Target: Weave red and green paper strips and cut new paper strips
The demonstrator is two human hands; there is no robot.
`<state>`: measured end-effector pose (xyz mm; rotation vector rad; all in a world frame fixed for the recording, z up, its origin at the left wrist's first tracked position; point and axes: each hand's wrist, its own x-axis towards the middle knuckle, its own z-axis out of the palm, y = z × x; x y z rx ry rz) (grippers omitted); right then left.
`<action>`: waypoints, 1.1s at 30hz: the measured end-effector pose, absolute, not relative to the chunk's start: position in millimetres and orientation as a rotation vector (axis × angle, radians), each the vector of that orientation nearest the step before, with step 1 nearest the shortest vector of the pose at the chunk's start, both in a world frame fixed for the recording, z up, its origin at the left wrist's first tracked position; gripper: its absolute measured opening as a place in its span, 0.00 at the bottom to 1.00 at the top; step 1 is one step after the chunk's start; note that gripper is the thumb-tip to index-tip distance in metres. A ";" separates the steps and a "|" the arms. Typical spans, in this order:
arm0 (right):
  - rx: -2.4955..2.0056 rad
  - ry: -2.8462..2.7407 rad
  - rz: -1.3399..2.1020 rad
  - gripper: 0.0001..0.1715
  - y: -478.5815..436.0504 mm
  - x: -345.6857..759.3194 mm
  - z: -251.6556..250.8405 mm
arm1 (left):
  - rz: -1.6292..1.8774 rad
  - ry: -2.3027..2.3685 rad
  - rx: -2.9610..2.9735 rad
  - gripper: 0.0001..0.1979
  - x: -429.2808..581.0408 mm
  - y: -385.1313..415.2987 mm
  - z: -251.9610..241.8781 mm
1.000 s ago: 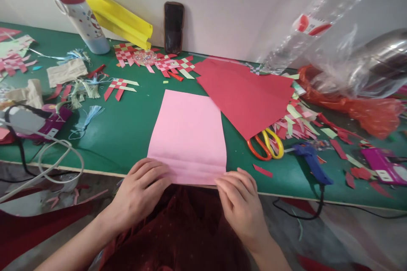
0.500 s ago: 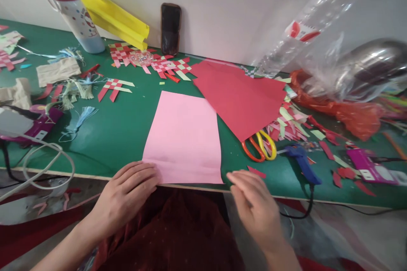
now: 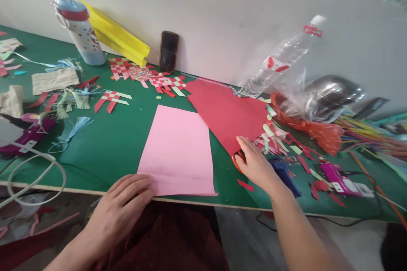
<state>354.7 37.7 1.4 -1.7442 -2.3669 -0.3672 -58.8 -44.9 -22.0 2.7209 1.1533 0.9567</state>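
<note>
- left hand (image 3: pixel 122 205) unclenched, resting on near-left corner of pink sheet (image 3: pixel 179 148)
- right hand (image 3: pixel 254 161) at scissors (image 3: pixel 235 163), can't tell if gripping
- pink sheet on green surface (image 3: pixel 104 148), beside red paper (image 3: pixel 227 112)

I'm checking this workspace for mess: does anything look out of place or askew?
Yes: reddish paper strips lie below the green table at lower left, as if dropped, rather than on it. The pink sheet also looks faintly creased near its front edge.
</note>
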 end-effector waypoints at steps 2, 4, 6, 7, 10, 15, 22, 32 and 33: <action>-1.734 -2.362 -0.390 0.30 39.2 346.7 -1.3 | 0.969 1.136 2.700 0.14 -57.5 -44.6 -21.5; -1.722 -2.346 -0.428 0.26 40.1 343.4 -1.7 | 0.977 1.126 2.672 0.14 -56.7 -44.3 -21.5; -1.686 -2.342 -0.465 0.22 40.3 343.9 -0.4 | 0.990 1.111 2.657 0.14 -56.6 -44.2 -22.2; -1.662 -2.341 -0.482 0.20 40.0 344.6 1.2 | 0.989 1.101 2.657 0.15 -56.7 -44.2 -22.6; -1.602 -2.302 -0.527 0.17 36.0 341.6 12.4 | 0.972 1.085 2.655 0.15 -56.9 -44.9 -22.7; -1.364 -2.245 -0.551 0.13 13.7 290.0 42.7 | 1.026 1.194 2.627 0.16 -54.6 -47.4 -20.3; -1.123 -2.450 -0.120 0.12 -25.5 165.3 23.7 | 1.215 1.338 2.595 0.22 -51.3 -51.8 -25.8; -1.233 -2.267 0.015 0.18 -48.6 202.6 27.2 | 1.104 1.255 2.605 0.22 -60.2 -44.2 -21.3; -1.281 -2.280 -0.006 0.21 -51.1 211.6 24.1 | 1.097 1.239 2.602 0.20 -60.3 -43.3 -20.2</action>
